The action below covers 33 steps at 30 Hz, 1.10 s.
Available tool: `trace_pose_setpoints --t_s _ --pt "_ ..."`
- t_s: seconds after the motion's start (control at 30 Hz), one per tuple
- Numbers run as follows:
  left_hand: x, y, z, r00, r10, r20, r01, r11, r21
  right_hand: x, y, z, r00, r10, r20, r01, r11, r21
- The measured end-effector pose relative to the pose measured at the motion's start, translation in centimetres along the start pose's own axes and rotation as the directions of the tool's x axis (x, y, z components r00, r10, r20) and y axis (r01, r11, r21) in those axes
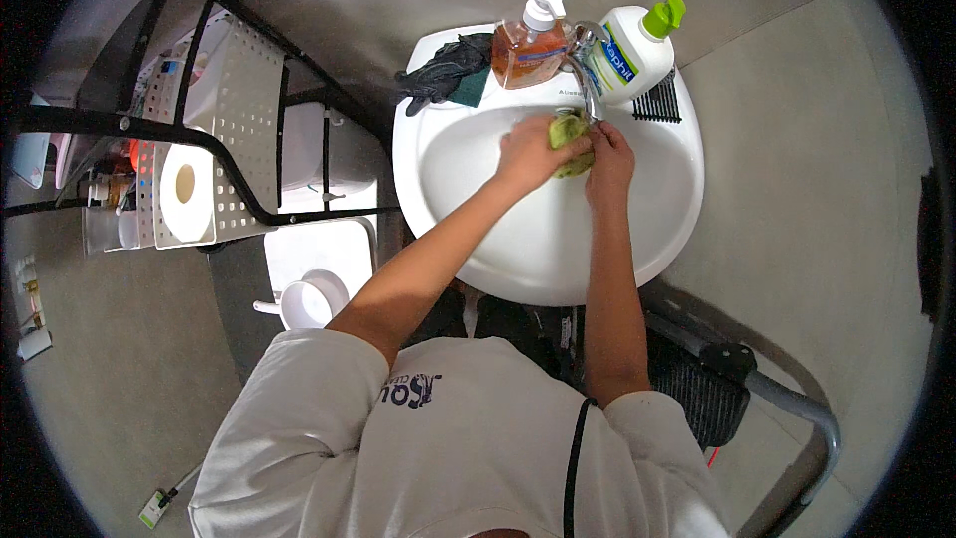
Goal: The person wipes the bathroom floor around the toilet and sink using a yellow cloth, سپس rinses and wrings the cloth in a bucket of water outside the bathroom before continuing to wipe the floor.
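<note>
- Both hands are covering much of the yellow-green sponge [570,130]; its full shape is staying hidden.
- The tap [586,65] is hiding partly behind the soap bottles.
- Small items on the left rack [110,194] are too tiny to tell.

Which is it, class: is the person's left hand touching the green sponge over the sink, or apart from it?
Touching. The head view shows the left hand wrapped over the green sponge, no gap between them.

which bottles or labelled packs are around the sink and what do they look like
Pump soap bottle: back rim of the sink, left of the tap; clear, orange liquid, white pump, blue-edged label.
Lotion bottle: right of the tap; white, green cap, blue-green label.
Small tag: on the floor, lower left; white and green.
</note>
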<state>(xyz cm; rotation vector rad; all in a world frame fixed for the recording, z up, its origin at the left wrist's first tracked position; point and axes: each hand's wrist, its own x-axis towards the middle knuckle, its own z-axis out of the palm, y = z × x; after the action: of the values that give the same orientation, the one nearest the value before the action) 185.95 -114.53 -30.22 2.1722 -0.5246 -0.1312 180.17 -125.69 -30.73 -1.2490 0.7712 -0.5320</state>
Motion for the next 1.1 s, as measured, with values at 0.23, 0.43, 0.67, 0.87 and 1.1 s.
trace_pose_setpoints --t_s 0.23,0.43,0.67,0.87,1.1 --pt "1.9 -0.5 0.0 0.976 -0.003 0.217 0.056 0.97 -0.239 -3.8 -5.9 -2.8 0.997 -0.073 0.039 0.079 0.976 -0.201" --pt "3.6 2.3 -1.1 0.865 0.114 0.489 0.11 0.907 -0.406 -3.0 -7.3 -3.1 0.964 -0.127 0.235 0.267 0.414 -0.87" --pt "0.5 -0.8 -1.5 0.816 -0.299 0.494 0.565 0.24 -0.789 1.5 -0.2 -4.4 0.889 0.133 0.438 0.042 0.929 -0.368" --pt "-0.1 -2.9 2.8 0.757 -0.452 0.473 0.577 0.12 -0.808 0.2 1.9 5.8 0.986 -0.163 0.021 0.164 0.959 -0.232" --pt "0.3 -1.4 -1.9 0.758 -0.166 0.631 0.642 0.367 -0.673 3.5 0.4 1.4 0.914 -0.111 0.39 0.357 0.675 -0.646"
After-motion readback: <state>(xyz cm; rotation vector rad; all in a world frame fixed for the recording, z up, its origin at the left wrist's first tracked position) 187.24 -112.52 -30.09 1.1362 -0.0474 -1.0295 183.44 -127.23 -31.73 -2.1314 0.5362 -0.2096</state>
